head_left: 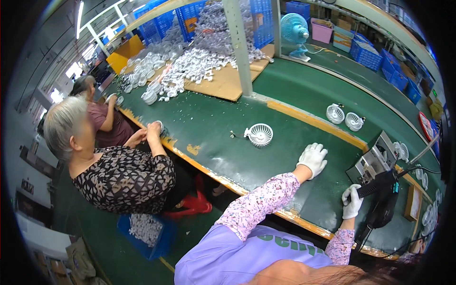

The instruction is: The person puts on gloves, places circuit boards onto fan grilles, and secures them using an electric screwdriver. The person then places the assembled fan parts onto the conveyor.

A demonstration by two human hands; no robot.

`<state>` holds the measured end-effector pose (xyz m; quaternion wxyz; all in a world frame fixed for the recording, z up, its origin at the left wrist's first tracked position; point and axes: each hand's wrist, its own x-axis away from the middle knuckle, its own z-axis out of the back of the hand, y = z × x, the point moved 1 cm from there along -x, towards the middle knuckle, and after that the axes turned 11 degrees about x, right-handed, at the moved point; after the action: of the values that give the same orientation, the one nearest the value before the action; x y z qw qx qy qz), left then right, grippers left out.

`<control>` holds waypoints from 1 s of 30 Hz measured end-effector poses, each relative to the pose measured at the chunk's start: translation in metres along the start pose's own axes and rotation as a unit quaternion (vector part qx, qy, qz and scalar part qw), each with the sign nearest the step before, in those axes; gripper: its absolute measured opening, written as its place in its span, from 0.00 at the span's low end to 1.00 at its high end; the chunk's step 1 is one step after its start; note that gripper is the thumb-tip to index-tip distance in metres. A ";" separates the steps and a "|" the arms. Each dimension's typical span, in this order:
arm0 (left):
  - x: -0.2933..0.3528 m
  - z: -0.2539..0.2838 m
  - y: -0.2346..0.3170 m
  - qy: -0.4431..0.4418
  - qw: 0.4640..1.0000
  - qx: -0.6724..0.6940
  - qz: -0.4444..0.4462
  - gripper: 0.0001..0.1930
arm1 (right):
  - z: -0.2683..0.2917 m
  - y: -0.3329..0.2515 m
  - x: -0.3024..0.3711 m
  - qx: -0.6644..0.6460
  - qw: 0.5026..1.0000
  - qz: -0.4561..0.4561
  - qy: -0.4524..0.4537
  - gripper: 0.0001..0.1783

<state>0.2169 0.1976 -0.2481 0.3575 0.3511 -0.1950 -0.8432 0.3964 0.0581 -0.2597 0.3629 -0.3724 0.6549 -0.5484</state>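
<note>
A white fan [260, 135] lay left of the spread left hand [312, 160]; the right hand [352, 202], apart from it, curled beside a black device [377, 185], grip unclear. Light finger pressure seemed advisable.

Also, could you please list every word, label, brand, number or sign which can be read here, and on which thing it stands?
Large green letters on the purple shirt: only partly showing; I describe them without copying them.
Orange label on a blue crate at the back, left of the upright post: too small and blurred to read.
Elsewhere: I can make out no readable text.
</note>
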 end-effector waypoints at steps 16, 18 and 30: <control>0.013 -0.002 -0.014 -0.040 0.997 -0.045 -0.045 0.22 | -0.006 -0.006 0.003 0.066 0.996 -0.055 -0.013 0.04; 0.012 -0.002 -0.014 -0.064 0.996 -0.053 -0.027 0.23 | -0.007 -0.008 0.002 0.061 0.996 -0.054 -0.020 0.04; 0.014 -0.001 -0.002 -0.090 0.995 -0.040 -0.022 0.23 | 0.001 -0.009 0.009 0.062 0.996 -0.060 -0.021 0.04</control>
<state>0.2104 0.1885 -0.2562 0.3338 0.2635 -0.1846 -0.8860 0.3940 0.0488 -0.2520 0.3650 -0.3993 0.5884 -0.6010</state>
